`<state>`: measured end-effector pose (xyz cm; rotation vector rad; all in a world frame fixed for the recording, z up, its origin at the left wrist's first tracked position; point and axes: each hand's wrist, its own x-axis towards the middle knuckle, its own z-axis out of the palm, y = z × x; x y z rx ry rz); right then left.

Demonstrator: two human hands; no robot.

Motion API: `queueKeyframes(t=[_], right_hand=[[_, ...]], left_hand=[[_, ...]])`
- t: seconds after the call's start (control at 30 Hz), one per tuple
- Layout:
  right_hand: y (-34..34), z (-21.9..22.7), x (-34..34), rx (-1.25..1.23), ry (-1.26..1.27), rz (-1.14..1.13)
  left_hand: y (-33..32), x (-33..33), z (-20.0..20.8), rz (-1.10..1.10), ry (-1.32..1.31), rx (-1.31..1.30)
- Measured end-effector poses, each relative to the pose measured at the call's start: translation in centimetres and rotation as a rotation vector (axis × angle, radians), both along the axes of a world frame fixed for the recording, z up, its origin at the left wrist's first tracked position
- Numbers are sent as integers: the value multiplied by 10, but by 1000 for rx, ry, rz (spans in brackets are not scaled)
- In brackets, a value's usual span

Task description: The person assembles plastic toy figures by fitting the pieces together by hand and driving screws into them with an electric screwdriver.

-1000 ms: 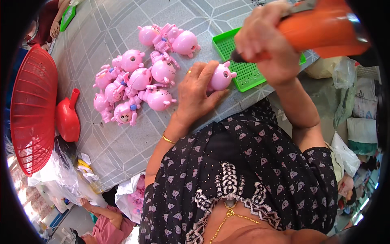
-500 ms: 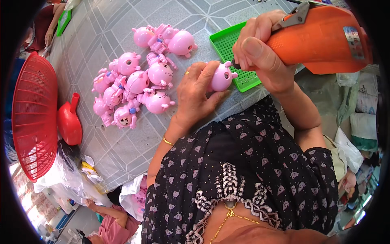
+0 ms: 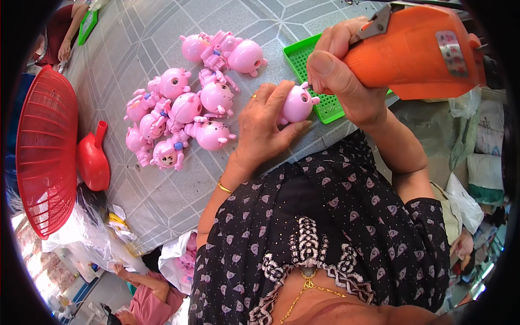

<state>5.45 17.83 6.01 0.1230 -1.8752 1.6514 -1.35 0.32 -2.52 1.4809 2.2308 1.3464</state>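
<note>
The left hand (image 3: 265, 127) cups a pink pig (image 3: 297, 104) against the desk (image 3: 162, 200), fingers curled around its back — the toy sits at the near corner of the green tray (image 3: 317, 81). The right hand (image 3: 344, 76) is clenched on an orange tool (image 3: 417, 51), held just above the pig and over the tray. Left of the tray lies a pile of pigs (image 3: 187, 111) — further left, a red basket (image 3: 43, 146) and red jug (image 3: 92, 160).

Bright daylight, soft shadows, fisheye-bent edges
</note>
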Motion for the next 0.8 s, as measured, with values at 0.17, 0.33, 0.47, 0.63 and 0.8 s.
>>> queueKeyframes(t=[0.17, 0.33, 0.47, 0.63, 0.8], right_hand=[[-4, -6, -2, -209, 43, -49], [-7, 2, -7, -92, 29, -49], [-5, 1, -9, -36, 32, -22], [-6, 2, -11, -13, 41, -26], [-6, 7, -12, -17, 12, -4]], left_hand=[[2, -2, 2, -13, -36, 0], [1, -1, 2, -7, -39, -11], [2, -2, 1, -22, -33, -13], [2, -2, 1, -18, -35, -14], [1, -3, 0, -22, -26, -13]])
